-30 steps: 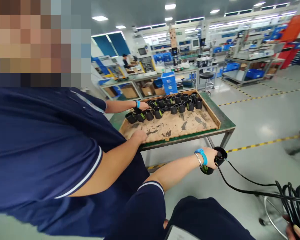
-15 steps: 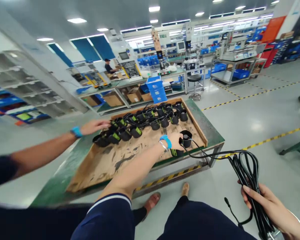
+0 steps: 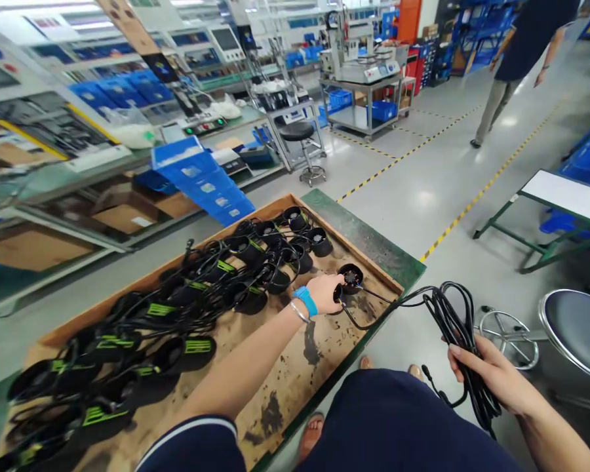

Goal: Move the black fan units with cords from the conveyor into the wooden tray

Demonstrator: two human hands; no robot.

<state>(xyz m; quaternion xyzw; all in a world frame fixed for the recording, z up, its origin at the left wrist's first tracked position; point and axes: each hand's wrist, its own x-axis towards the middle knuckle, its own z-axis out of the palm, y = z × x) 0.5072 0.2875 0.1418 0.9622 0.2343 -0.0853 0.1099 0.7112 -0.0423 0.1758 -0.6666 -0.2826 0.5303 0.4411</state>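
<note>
My left hand (image 3: 326, 295), with a blue band and a bracelet at the wrist, closes on the rim of a black round housing (image 3: 338, 296) above the tray's right end. Right beside it is another black housing (image 3: 350, 276), open side up, with small coloured wires inside. Black leads run from these two housings to a looped bundle of black cable (image 3: 452, 314). Off the tray's right side, my right hand (image 3: 491, 373) wraps round that bundle, and a loose plug end (image 3: 429, 377) dangles by it. My fingertips on the housing are partly hidden.
Several black housings with green labels (image 3: 199, 344) and tangled cables fill the back and left of the wooden-edged tray (image 3: 373, 269) on a green table (image 3: 364, 226). A round stool (image 3: 577, 334) stands at right. A person (image 3: 516, 59) is in the aisle.
The view has swung right and come closer to the tray. An arm seen over the tray's left side is out of view. Both hands keep their holds; a person now shows in the aisle.
</note>
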